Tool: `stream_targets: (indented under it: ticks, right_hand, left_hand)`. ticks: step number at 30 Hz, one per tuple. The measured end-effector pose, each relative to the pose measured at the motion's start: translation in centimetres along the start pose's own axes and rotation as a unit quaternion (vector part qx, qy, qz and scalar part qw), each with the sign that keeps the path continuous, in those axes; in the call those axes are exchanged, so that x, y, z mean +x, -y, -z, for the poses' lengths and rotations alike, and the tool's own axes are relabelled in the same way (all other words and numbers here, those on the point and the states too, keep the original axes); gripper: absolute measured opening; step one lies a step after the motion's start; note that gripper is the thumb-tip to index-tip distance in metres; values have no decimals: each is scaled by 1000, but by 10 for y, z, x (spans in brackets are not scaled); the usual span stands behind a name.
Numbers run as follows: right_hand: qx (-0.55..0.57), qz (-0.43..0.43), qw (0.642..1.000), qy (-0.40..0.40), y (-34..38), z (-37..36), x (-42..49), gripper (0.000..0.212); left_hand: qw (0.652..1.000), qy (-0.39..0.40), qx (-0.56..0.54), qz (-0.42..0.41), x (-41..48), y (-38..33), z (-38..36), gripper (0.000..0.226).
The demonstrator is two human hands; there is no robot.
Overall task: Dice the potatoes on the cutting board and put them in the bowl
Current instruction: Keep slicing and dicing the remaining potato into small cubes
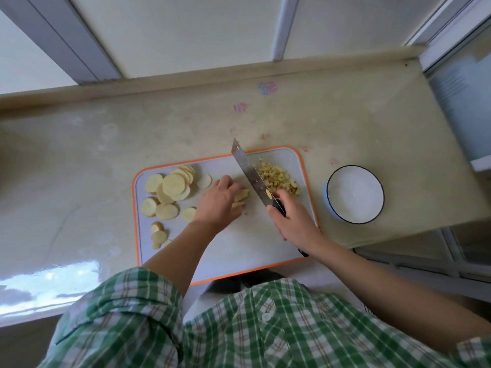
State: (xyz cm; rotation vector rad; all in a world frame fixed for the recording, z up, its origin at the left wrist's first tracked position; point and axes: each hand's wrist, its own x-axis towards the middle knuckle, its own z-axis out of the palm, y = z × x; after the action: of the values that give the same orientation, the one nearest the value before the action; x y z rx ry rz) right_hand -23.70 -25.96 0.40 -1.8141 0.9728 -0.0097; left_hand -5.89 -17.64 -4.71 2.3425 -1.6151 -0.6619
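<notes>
From the head view, a pale beige stone counter (106, 155) is running beneath a wall of frosted panels in grey frames, with pink and blue scribbles (267, 88) showing on its far part and window light glaring at its near left edge. A grey cutting board (239, 248) with an orange rim is lying on the counter before a person in a green plaid shirt (239, 328). Round potato slices (172, 185) are lying heaped on the board's left side, and a pile of diced potato (276, 177) is sitting at its far right corner. The left hand (219, 204) is pressing bent fingers down on some potato strips (240, 199) mid-board. The right hand (295, 221) is gripping the black handle of a knife (249, 172), whose blade is slanting between strips and dice. Right of the board, apart from it, a dark-rimmed bowl (328, 187) is showing only its white inside.
</notes>
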Motion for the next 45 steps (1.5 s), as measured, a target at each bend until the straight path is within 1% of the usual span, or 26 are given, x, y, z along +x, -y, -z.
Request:
stream_targets:
  ticks: [4,7,8,10,12,15,16,18,20,22,24,26,30,32,34,37,41,45]
  right_hand:
    - [-20,4,1000,-3,0,-5,-3,18]
    - [-68,7,998,-12,-5,-13,-2,9]
    - [-94,7,995,-25,-6,-16,-1,10]
    - [-142,7,988,-53,-6,-19,0,15]
    - [-181,9,981,-68,-3,-20,1,14]
    - [-212,22,973,-89,1,-19,3,17]
    - [-216,30,971,-97,2,-19,4,16]
    - [-218,42,969,-106,4,-17,6,7]
    - [-237,49,965,-101,6,-16,8,12]
    - [-267,52,959,-84,8,-19,9,8]
    - [-288,47,954,-72,10,-23,9,9]
    - [-298,39,952,-65,12,-28,9,9]
    - [-319,28,945,-65,15,-33,7,10]
    - [-329,26,942,-67,16,-36,8,18]
    - [-331,19,941,-62,16,-40,9,21]
    - [-342,14,938,-57,14,-47,9,22]
    - [-326,15,942,-80,11,-50,9,20]
    - [-308,12,948,-82,11,-42,11,22]
  left_hand:
    - [998,-27,-19,44,-1,-10,-7,38]
    - [995,-48,-35,81,-8,-11,-7,49]
    - [993,-57,-41,90,-11,-9,-6,52]
    - [993,-67,-43,88,-17,-3,-5,53]
    - [994,-60,-43,75,-21,2,-4,51]
    - [994,-58,-59,66,-18,3,-3,49]
    - [995,-57,-64,60,-16,3,-3,48]
    - [995,-47,-66,50,-13,1,-3,43]
    - [996,-42,-68,52,-11,0,-3,41]
    - [995,-43,-70,58,-10,-1,-3,42]
    - [994,-46,-75,59,-10,-3,-3,44]
    - [995,-45,-76,53,-9,-3,-3,42]
    - [995,-39,-81,54,-6,-3,-5,30]
    - [994,-40,-90,55,-5,-2,-6,27]
    - [993,-44,-98,52,-5,-2,-5,25]
    - [992,-44,-107,50,-5,-2,-3,26]
    - [992,-42,-109,46,-5,-1,-2,28]
    - [992,-46,-110,42,-7,1,-1,41]
